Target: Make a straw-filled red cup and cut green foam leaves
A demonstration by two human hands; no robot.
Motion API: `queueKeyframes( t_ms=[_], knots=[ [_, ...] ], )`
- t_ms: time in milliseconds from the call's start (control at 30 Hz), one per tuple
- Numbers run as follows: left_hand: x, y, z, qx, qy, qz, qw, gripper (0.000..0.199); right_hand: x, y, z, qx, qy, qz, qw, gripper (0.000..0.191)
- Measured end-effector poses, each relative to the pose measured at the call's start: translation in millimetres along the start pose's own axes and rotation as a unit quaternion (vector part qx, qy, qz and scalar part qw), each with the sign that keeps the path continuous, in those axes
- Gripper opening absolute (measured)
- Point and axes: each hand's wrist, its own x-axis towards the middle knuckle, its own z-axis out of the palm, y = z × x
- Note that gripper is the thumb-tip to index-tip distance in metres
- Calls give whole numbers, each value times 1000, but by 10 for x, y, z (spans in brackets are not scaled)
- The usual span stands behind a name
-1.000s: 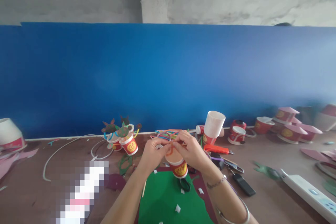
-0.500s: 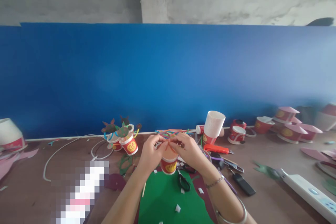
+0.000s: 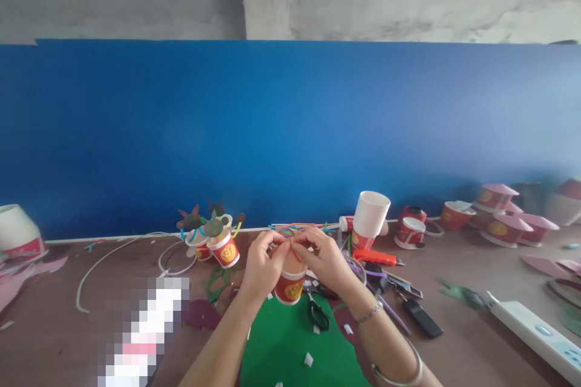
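Observation:
A red and white paper cup [image 3: 290,287] with a yellow emblem stands at the far end of a green sheet [image 3: 299,344]. Over its top, my left hand [image 3: 267,260] and my right hand [image 3: 320,254] meet with fingertips pinched together. Between them is a small orange-brown piece, mostly covered by the fingers; its shape is hard to make out. Black-handled scissors [image 3: 319,315] lie on the sheet just right of the cup, among white paper scraps.
Left of centre are decorated cups [image 3: 224,248]. To the right stand a cup stack [image 3: 371,214], an orange cutter [image 3: 374,257], a black key fob [image 3: 422,317] and pink-topped cups [image 3: 506,227]. A white power strip [image 3: 535,332] lies at far right. A blue panel [image 3: 290,133] rises behind.
The cup has shifted slightly left and toward me. Both hands remain together over it, with small changes in finger position.

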Motion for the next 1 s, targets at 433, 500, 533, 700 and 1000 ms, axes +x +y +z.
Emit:
queueKeyframes(
  t_ms=[433, 500, 533, 700, 1000],
  knots=[
    [-57, 52, 143, -96, 27, -28, 995, 13, -15, -57, -38, 66, 13, 9, 998, 13],
    [-44, 43, 127, -100, 32, -38, 994, 14, -9, -28, -34, 71, 10, 37, 997, 13],
    [-40, 37, 120, -96, 39, -39, 994, 15, -5, -14, -34, 75, 5, 49, 996, 12],
    [-31, 26, 121, -89, 47, -38, 994, 18, 0, -16, -63, 65, 8, 46, 997, 9],
    [-49, 52, 111, 29, 56, 43, 997, 13, -21, -89, -19, 7, 14, -3, 1000, 14]
  ],
)
